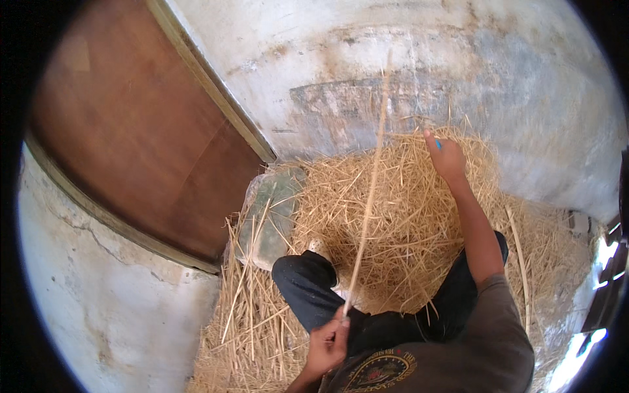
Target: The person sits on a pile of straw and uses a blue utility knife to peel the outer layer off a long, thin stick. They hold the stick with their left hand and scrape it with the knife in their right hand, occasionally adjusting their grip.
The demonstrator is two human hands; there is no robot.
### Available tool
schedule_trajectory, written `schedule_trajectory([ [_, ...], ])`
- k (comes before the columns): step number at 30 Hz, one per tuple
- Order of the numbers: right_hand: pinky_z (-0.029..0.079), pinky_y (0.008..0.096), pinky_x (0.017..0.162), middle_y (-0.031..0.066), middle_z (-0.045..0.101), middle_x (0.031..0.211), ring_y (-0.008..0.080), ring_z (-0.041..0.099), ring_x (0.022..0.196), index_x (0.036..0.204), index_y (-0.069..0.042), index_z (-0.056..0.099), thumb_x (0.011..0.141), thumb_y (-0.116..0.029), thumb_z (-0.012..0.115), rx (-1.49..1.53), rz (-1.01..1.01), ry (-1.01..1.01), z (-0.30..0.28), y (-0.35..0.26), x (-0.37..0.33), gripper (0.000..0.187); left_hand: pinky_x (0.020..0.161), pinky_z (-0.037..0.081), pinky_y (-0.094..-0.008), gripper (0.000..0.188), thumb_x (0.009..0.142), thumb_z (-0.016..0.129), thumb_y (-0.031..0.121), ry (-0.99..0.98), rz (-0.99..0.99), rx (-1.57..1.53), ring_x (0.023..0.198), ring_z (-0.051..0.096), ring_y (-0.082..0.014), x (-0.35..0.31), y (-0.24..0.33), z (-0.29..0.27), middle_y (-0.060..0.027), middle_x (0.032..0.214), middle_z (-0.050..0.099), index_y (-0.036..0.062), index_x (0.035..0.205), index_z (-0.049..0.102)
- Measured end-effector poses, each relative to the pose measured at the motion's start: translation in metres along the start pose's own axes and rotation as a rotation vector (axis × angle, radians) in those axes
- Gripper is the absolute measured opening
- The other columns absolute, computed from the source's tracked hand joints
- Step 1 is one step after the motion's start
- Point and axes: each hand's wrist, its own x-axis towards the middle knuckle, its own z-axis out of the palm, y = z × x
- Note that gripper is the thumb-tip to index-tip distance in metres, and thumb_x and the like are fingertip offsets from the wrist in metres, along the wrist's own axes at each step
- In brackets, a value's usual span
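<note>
My left hand (329, 340), low in front of my body, is closed around the bottom end of a long, thin, pale stalk (371, 203). The stalk rises nearly upright, leaning slightly right, and its tip shows against the wall. My right arm stretches forward, and the right hand (447, 156) is closed on a tool with a blue handle (438, 143). The tool's far part is thin and blends with the straw and wall, so its shape is hard to make out. Beneath both hands spreads a thick heap of dry straw (400, 209).
I sit with knees bent apart at the heap. A flat greenish stone (272, 213) lies left of it, beside a brown door (144, 118) in a wooden frame. A stained whitewashed wall (445, 65) stands ahead. Loose stalks (252, 327) lie at lower left; a longer stick (519, 262) rests at right.
</note>
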Motion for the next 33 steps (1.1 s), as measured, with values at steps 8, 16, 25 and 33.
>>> schedule_trajectory([
  [8, 0.038, 0.0417, 0.055, 0.0104, 0.046, 0.054, 0.0227, 0.043, 0.053, 0.051, -0.001, 0.045, 0.087, -0.070, 0.037, 0.071, 0.093, 0.121, -0.022, 0.055, 0.034, 0.078, 0.051, 0.025, -0.0169, 0.032, 0.096, 0.051, 0.010, -0.069, -0.101, 0.001, 0.056, 0.033, 0.0010, -0.024, -0.018, -0.016, 0.0106, 0.062, 0.039, -0.0006, 0.126, 0.055],
  [16, 0.041, 0.0388, 0.045, 0.0077, 0.047, 0.045, 0.0251, 0.051, 0.041, 0.059, -0.010, 0.057, 0.075, -0.071, 0.057, 0.097, -0.874, -0.255, 0.013, -0.042, -0.165, 0.063, 0.046, 0.031, -0.0227, 0.038, 0.099, 0.045, 0.015, -0.090, -0.197, -0.597, 0.046, 0.033, -0.0036, 0.019, -0.013, -0.004, 0.0048, 0.054, 0.038, -0.0012, 0.134, 0.046],
  [25, 0.037, 0.0365, 0.041, 0.0040, 0.045, 0.042, 0.0223, 0.048, 0.038, 0.056, -0.011, 0.054, 0.068, -0.076, 0.058, -0.044, -0.930, -0.001, 0.026, -0.047, -0.130, 0.066, 0.046, 0.030, -0.0214, 0.037, 0.100, 0.045, 0.014, -0.170, -0.188, -0.521, 0.048, 0.034, -0.0031, 0.007, -0.001, 0.005, 0.0055, 0.056, 0.039, -0.0005, 0.133, 0.046],
  [33, 0.045, 0.0400, 0.049, 0.0097, 0.058, 0.056, 0.0243, 0.057, 0.049, 0.068, -0.006, 0.064, 0.088, -0.064, 0.042, -0.256, -0.207, -0.049, 0.082, 0.092, 0.035, 0.065, 0.047, 0.028, -0.0188, 0.038, 0.098, 0.048, 0.016, -0.240, -0.253, -0.236, 0.050, 0.035, -0.0009, -0.006, -0.013, -0.011, 0.0086, 0.059, 0.039, 0.0010, 0.133, 0.048],
])
